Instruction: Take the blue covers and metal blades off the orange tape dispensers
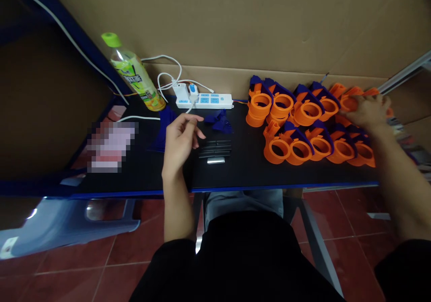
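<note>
L hand (178,140) is over the black table (242,174), fingers bent & loosely parted, near the L ends of some black bars (215,149); a small silver bar (216,160) lies just in front of them. R hand (367,111) is at the far R end of the orange & blue parts (306,121) — can't tell if it's gripping one or only touching. Those parts stand in approx. two rows on the table's R side. Behind the bars: dk blue pieces (220,124), then a white power strip (205,101) w/ plugs in — bottle (138,82) to its L, tilted in view.
</note>
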`<state>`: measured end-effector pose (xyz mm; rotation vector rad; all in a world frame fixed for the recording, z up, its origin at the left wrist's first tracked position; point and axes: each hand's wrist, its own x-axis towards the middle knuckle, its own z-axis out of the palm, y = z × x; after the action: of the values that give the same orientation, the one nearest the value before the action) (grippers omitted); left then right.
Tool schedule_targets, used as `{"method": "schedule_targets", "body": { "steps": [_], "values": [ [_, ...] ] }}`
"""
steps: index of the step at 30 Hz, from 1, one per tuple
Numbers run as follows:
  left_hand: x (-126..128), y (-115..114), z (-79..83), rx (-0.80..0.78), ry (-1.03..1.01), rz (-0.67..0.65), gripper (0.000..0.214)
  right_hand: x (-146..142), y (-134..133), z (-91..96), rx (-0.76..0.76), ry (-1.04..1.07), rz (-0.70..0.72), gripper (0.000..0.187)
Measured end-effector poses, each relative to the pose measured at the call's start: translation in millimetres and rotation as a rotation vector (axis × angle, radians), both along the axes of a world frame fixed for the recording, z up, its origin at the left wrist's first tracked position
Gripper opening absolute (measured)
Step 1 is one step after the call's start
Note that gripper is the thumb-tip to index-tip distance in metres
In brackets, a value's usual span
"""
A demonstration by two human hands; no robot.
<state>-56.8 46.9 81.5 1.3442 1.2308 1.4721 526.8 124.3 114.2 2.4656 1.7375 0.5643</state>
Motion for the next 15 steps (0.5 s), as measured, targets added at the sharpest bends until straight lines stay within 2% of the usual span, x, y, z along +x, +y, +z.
{"method": "schedule_targets", "body": {
  "steps": [6, 11, 15],
  "values": [
    [0.4, -0.1, -1.3, 0.002, 0.0, 0.002, 0.016, -6.5, 3.7, -21.8, -0.104, -0.072, 0.057, 0.067],
    [-0.1, 0.7, -1.4, -0.011, -0.006, 0.004, 0.017, -9.8, 9.2, -28.7, -0.247, -0.055, 0.018, 0.062],
    [-1.0, 0.1, -1.9, -0.006, 0.008, -0.002, 0.018, -3.6, 17.2, -29.6, -0.299, -0.006, -0.008, 0.056]
  ]
}}
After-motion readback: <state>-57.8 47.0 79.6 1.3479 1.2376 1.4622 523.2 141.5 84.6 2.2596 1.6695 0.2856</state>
